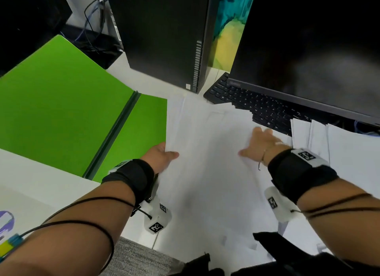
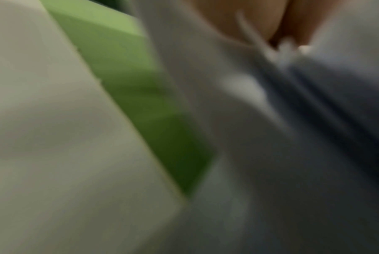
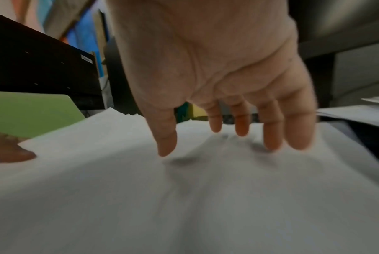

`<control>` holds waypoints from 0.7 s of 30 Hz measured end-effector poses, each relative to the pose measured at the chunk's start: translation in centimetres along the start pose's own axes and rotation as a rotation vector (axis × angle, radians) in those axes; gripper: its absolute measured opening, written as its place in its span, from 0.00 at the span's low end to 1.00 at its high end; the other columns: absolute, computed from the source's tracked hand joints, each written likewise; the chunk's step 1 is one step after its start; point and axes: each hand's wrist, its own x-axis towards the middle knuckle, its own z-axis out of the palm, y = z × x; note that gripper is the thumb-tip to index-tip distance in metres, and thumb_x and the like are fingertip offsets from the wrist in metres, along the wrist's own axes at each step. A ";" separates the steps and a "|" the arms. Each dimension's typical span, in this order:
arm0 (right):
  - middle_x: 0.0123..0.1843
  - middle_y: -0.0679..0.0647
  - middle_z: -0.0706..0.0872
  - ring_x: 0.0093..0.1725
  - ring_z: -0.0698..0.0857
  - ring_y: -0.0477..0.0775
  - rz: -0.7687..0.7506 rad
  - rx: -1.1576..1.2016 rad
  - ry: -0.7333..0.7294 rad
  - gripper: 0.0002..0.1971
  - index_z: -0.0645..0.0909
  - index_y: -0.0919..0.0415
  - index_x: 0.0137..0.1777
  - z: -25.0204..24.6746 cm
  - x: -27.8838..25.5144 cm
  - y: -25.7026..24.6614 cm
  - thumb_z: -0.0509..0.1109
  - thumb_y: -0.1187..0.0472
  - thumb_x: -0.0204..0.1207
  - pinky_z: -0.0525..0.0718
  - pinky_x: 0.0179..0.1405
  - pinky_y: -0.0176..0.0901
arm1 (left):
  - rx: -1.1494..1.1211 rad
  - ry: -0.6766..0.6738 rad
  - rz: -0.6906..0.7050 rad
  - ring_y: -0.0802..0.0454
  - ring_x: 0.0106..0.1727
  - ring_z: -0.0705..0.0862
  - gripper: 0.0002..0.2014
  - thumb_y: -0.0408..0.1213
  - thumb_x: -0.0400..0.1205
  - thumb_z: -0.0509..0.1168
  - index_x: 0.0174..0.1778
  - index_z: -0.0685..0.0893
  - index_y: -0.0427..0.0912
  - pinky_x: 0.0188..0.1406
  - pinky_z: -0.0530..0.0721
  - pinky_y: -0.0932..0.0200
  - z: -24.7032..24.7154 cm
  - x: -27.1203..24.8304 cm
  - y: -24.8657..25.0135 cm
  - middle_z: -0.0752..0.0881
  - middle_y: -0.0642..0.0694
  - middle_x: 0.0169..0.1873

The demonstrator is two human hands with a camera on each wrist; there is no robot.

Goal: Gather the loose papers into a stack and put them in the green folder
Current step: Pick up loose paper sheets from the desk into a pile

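Note:
A loose pile of white papers (image 1: 207,152) lies on the desk, its left edge overlapping the open green folder (image 1: 61,103). My left hand (image 1: 162,154) grips that left edge, thumb on top and fingers hidden underneath. My right hand (image 1: 261,144) is spread flat over the pile, its fingertips (image 3: 271,144) touching the top sheet (image 3: 184,197). More white sheets (image 1: 329,144) lie apart to the right, near the monitor. The left wrist view is blurred, showing only the paper edge (image 2: 238,120) and a strip of green folder (image 2: 140,96).
A black computer tower (image 1: 164,35) stands behind the pile. A black keyboard (image 1: 253,105) sits under the dark monitor (image 1: 308,49) at the back right. Cables and a black box (image 1: 96,43) lie behind the folder. The desk's front edge (image 1: 135,242) is near my forearms.

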 end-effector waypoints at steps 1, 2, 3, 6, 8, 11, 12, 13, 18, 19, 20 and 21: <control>0.72 0.63 0.64 0.69 0.73 0.71 0.066 0.021 -0.061 0.42 0.58 0.59 0.76 0.9 0.0 0.7 0.73 0.41 0.68 0.76 0.67 0.59 | 0.003 -0.006 -0.005 0.47 0.54 0.83 0.18 0.29 0.81 0.64 0.68 0.77 0.38 0.56 0.79 0.57 0.0 0.0 0.0 0.84 0.43 0.60; 0.72 0.63 0.64 0.70 0.72 0.71 0.108 0.042 -0.081 0.43 0.57 0.59 0.76 1.6 0.0 1.2 0.71 0.39 0.69 0.74 0.67 0.57 | 0.007 -0.009 -0.007 0.47 0.55 0.83 0.18 0.30 0.81 0.64 0.68 0.77 0.38 0.56 0.79 0.58 0.0 0.1 0.1 0.84 0.42 0.60; 0.72 0.62 0.64 0.70 0.72 0.70 0.140 0.069 -0.073 0.43 0.57 0.59 0.76 2.1 -0.1 1.6 0.70 0.38 0.69 0.73 0.67 0.56 | 0.005 -0.012 -0.010 0.47 0.56 0.83 0.19 0.30 0.81 0.64 0.69 0.76 0.37 0.57 0.79 0.57 0.0 0.1 0.1 0.84 0.42 0.61; 0.70 0.61 0.66 0.68 0.72 0.68 0.182 0.212 0.035 0.40 0.61 0.57 0.74 3.2 -0.1 2.1 0.71 0.39 0.68 0.71 0.67 0.55 | -0.011 -0.017 -0.018 0.45 0.59 0.83 0.19 0.28 0.81 0.64 0.70 0.75 0.36 0.62 0.78 0.55 0.0 0.1 0.1 0.83 0.41 0.64; 0.69 0.61 0.68 0.66 0.73 0.67 0.151 0.380 0.126 0.36 0.64 0.56 0.73 3.5 0.0 2.1 0.73 0.44 0.69 0.73 0.66 0.54 | -0.012 -0.015 -0.026 0.46 0.59 0.82 0.19 0.28 0.81 0.63 0.70 0.75 0.35 0.62 0.78 0.55 0.1 0.0 0.2 0.82 0.41 0.64; 0.69 0.61 0.70 0.65 0.74 0.66 0.043 0.500 0.197 0.29 0.70 0.56 0.71 3.2 0.4 2.3 0.73 0.52 0.71 0.75 0.66 0.54 | -0.027 -0.010 -0.039 0.46 0.58 0.82 0.20 0.27 0.81 0.63 0.70 0.75 0.34 0.62 0.77 0.54 0.1 0.1 0.3 0.82 0.39 0.65; 0.69 0.62 0.71 0.66 0.73 0.66 0.041 0.439 0.199 0.28 0.70 0.55 0.70 2.9 0.6 2.6 0.72 0.52 0.71 0.75 0.66 0.54 | -0.023 -0.007 -0.044 0.45 0.59 0.82 0.20 0.27 0.81 0.63 0.70 0.75 0.34 0.64 0.78 0.53 0.1 0.2 0.2 0.82 0.39 0.65; 0.69 0.62 0.71 0.67 0.72 0.66 0.065 0.360 0.201 0.28 0.70 0.55 0.71 2.6 0.9 3.0 0.71 0.51 0.72 0.75 0.66 0.55 | -0.016 -0.006 -0.050 0.44 0.60 0.83 0.20 0.28 0.81 0.64 0.70 0.75 0.35 0.66 0.78 0.51 0.1 0.2 0.2 0.82 0.39 0.65; 0.73 0.63 0.67 0.70 0.67 0.67 0.164 0.185 0.226 0.32 0.66 0.60 0.74 1.4 2.3 5.1 0.69 0.53 0.71 0.74 0.65 0.56 | -0.016 -0.012 -0.057 0.41 0.63 0.83 0.19 0.28 0.80 0.65 0.68 0.77 0.37 0.69 0.77 0.43 -0.1 0.5 0.0 0.83 0.38 0.65; 0.74 0.62 0.66 0.71 0.67 0.67 0.146 0.148 0.238 0.32 0.65 0.59 0.75 1.2 2.6 5.4 0.69 0.53 0.71 0.74 0.65 0.57 | -0.027 -0.015 -0.060 0.41 0.62 0.83 0.19 0.27 0.80 0.65 0.68 0.77 0.36 0.69 0.77 0.44 -0.1 0.5 0.1 0.83 0.38 0.65; 0.75 0.62 0.66 0.71 0.66 0.67 0.133 0.118 0.242 0.33 0.64 0.59 0.75 1.0 2.8 5.6 0.70 0.54 0.71 0.74 0.65 0.57 | -0.036 -0.018 -0.062 0.42 0.61 0.83 0.19 0.26 0.80 0.64 0.68 0.76 0.35 0.68 0.78 0.45 -0.1 0.6 0.0 0.82 0.38 0.65; 0.74 0.62 0.66 0.71 0.67 0.67 0.124 0.097 0.237 0.32 0.64 0.59 0.75 0.8 3.0 5.8 0.70 0.55 0.72 0.75 0.65 0.57 | -0.042 -0.023 -0.065 0.42 0.60 0.83 0.19 0.26 0.80 0.64 0.69 0.76 0.35 0.65 0.79 0.47 -0.1 0.6 0.0 0.82 0.37 0.65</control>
